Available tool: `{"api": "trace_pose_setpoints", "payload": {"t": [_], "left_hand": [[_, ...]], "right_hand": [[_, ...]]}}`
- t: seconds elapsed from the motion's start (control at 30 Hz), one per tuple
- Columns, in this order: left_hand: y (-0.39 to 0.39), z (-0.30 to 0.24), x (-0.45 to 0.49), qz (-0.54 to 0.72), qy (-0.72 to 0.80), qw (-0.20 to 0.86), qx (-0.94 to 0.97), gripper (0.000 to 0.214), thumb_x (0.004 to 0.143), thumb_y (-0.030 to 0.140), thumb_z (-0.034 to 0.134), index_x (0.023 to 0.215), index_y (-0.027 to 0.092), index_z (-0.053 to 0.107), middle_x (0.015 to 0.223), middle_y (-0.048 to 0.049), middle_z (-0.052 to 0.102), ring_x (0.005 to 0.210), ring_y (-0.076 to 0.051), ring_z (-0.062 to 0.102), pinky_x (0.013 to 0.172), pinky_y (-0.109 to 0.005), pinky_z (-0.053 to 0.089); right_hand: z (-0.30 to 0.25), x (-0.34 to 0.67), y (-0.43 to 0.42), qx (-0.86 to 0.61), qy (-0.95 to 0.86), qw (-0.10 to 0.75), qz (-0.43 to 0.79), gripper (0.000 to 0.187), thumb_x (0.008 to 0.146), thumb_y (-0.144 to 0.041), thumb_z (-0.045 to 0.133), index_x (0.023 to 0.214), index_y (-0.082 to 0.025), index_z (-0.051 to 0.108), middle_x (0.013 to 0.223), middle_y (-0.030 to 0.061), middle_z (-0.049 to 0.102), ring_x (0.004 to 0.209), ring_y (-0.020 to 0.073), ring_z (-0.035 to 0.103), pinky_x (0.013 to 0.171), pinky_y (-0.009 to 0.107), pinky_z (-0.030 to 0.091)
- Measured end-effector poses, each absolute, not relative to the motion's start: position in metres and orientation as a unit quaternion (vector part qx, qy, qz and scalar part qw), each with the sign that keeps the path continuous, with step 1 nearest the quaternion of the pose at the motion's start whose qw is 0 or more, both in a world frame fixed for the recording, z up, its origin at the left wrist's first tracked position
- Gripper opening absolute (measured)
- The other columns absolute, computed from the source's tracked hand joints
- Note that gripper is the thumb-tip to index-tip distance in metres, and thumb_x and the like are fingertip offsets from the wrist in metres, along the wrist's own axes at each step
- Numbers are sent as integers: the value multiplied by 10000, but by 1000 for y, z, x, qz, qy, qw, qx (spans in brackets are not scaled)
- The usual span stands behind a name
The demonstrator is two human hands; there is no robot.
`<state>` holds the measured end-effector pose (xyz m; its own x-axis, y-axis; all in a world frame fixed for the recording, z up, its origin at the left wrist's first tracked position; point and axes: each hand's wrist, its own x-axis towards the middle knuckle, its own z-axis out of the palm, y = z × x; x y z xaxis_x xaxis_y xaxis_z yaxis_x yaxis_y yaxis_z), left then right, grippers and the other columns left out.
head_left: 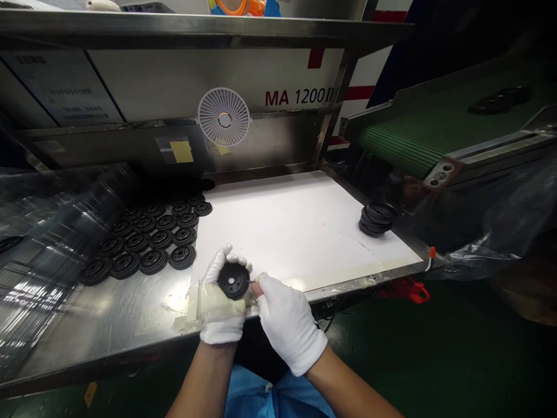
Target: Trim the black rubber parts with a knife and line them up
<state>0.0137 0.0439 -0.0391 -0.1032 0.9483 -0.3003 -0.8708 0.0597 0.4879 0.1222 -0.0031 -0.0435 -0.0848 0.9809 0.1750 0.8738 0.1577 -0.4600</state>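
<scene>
My left hand (220, 302), in a white glove, is closed around a black round ribbed disc (234, 280) held at the front edge of the steel bench. My right hand (287, 322), also gloved, is pinched on a small thin tool (252, 282) whose tip touches the disc's right edge. Both hands hover over the near edge of a white sheet (296, 226) taped to the bench.
Several matching black discs (148, 238) lie in rows on the steel bench (108, 313) at left. A small stack of discs (376, 219) sits at the sheet's right edge. A green conveyor (418, 139) runs at right, a small white fan (224, 118) behind, clear plastic trays (43, 244) at far left.
</scene>
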Motion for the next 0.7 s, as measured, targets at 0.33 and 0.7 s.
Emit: {"api": "trace_pose_setpoints", "payload": {"t": [0.33,0.7], "left_hand": [[40,-32,10,651,309,687,95,375,727,235,616,1095,163,621,955,-113,650,888,-233,625,744,-383,533],[50,-43,12,697,295,648,81,230,730,126,614,955,162,650,698,-5,586,679,-126,585,691,-291,525]], "right_hand": [[-43,111,-10,-630,-731,234,118,211,944,-291,405,781,-230,524,704,-30,611,622,133,537,553,271,234],[-45,106,-13,-643,-722,231,115,199,937,-291,404,801,-232,537,703,-24,619,609,135,545,548,280,232]]}}
